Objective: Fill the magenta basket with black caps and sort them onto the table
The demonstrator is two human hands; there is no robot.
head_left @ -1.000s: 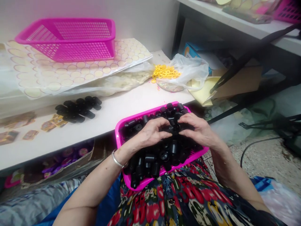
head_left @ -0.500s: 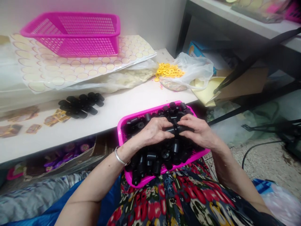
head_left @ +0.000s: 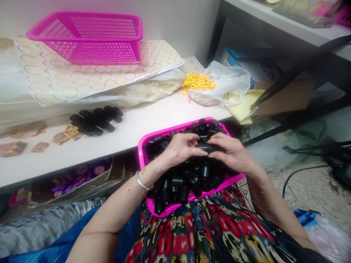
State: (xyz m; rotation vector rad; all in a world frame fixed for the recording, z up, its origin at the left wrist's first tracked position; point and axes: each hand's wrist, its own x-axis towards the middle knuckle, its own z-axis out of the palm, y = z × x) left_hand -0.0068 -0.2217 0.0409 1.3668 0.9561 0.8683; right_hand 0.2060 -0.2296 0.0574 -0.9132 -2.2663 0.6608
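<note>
Over a pink basket [head_left: 161, 212] heaped with black plastic cylinders [head_left: 179, 182], both hands meet end to end. My left hand [head_left: 184, 149] is closed on a black plastic cylinder [head_left: 203, 147], thumb below and fingers above. My right hand [head_left: 229, 151] pinches the right end of the black piece. Whether it is one cylinder or two parts joined cannot be made out, since the fingers cover both ends. The basket rests against the lap and the table's front edge.
Black cylinders [head_left: 95, 119] lie grouped on the white table [head_left: 153, 120], near small printed cards [head_left: 67, 135]. Behind them a pink mesh basket [head_left: 106, 51] stands on sheets of round labels [head_left: 120, 78]. Yellow rings [head_left: 199, 81] spill from a clear plastic bag [head_left: 230, 78].
The gap between the hands has narrowed: my left thumb has moved right along the black piece toward my right hand. The camera view has shifted slightly.
</note>
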